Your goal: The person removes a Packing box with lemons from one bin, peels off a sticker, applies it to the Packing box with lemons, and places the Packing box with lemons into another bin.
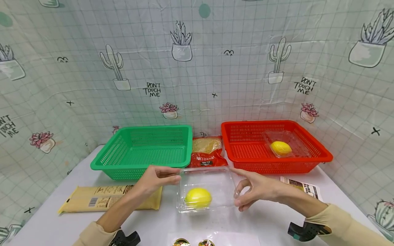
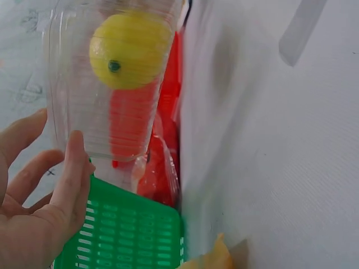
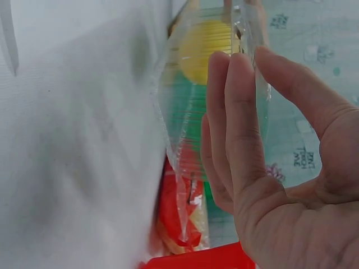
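Clear box (image 1: 217, 184), perhaps closed, lemon (image 1: 198, 197) inside, pinched by left hand (image 1: 159, 177) and right hand (image 1: 258, 186), not yet set down; matching box (image 1: 297, 145) already in far-right red basket (image 1: 264, 167).

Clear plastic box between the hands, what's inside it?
One yellow lemon sits inside the clear plastic box, nearer the left hand. In the head view, the lemon hides the part of the box behind it.
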`<state>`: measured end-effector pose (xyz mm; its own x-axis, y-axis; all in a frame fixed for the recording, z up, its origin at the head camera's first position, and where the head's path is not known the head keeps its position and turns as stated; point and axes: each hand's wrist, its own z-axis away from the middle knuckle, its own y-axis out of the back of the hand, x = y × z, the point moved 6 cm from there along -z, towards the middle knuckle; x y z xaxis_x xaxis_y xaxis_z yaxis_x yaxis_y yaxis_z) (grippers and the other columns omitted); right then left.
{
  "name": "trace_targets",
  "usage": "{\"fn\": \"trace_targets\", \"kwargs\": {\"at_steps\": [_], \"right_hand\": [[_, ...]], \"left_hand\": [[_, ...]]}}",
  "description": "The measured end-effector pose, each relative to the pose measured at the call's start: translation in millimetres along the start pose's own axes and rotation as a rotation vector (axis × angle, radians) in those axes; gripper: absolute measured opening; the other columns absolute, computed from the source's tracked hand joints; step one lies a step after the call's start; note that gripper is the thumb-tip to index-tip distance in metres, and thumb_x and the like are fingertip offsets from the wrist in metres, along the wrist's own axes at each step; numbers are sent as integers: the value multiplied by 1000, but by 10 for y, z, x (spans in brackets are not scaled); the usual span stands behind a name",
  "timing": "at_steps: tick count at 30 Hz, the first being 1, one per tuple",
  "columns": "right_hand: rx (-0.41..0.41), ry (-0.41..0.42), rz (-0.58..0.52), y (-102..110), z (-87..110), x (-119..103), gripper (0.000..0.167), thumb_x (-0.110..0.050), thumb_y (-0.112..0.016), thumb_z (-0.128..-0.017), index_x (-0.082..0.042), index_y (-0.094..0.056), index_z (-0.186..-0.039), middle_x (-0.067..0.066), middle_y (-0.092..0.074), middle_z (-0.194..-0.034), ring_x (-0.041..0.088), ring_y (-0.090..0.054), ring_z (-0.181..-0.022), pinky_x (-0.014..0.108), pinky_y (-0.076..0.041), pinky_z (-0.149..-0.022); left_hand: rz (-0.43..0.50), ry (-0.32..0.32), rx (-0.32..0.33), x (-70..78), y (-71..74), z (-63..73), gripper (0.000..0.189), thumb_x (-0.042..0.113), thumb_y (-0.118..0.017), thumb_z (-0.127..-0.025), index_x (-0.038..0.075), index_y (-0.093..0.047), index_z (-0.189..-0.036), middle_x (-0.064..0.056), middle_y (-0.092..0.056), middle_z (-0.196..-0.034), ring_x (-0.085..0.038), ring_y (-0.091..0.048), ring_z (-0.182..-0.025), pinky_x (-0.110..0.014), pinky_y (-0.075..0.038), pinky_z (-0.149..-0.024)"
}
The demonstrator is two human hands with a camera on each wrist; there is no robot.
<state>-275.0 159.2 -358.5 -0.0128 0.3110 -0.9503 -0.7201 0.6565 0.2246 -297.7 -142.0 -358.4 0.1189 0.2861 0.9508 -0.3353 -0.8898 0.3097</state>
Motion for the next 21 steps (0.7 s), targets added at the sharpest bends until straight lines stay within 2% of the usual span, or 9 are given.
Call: {"fn": "trace_targets", "kwargs": {"at_steps": [5,12,21], "right_hand": [[12,-24,13,-34,-44,61,108,-19,-81,-81,-7,-6,-158,10,-62,-94,29,-75,-79,40,-61,-74],[6,-15,32,-65,-131,85,107,-19,-80,-82,-6,-6,-158,9,-62,-91,28,-75,-78,37,-61,-73],[19,-43,11,-117,-277,122,110,-21,-82,-80,-3,-5,-157,9,-62,-93,24,-75,-77,35,-61,-73]], "left_hand": [[-17,32,-14,-71,3,45,52,33,-76,-86,6,-64,-129,-15,-64,-132,-18,-69,-108,-38,-49,-104],[35,47,-91,-149,22,87,59,28,-73,-90,-3,-54,-136,-22,-54,-141,-24,-73,-98,-43,-47,-106],[87,52,-83,-232,99,76,63,21,-73,-89,-9,-48,-138,-27,-49,-143,-33,-73,-95,-34,-56,-93]]}}
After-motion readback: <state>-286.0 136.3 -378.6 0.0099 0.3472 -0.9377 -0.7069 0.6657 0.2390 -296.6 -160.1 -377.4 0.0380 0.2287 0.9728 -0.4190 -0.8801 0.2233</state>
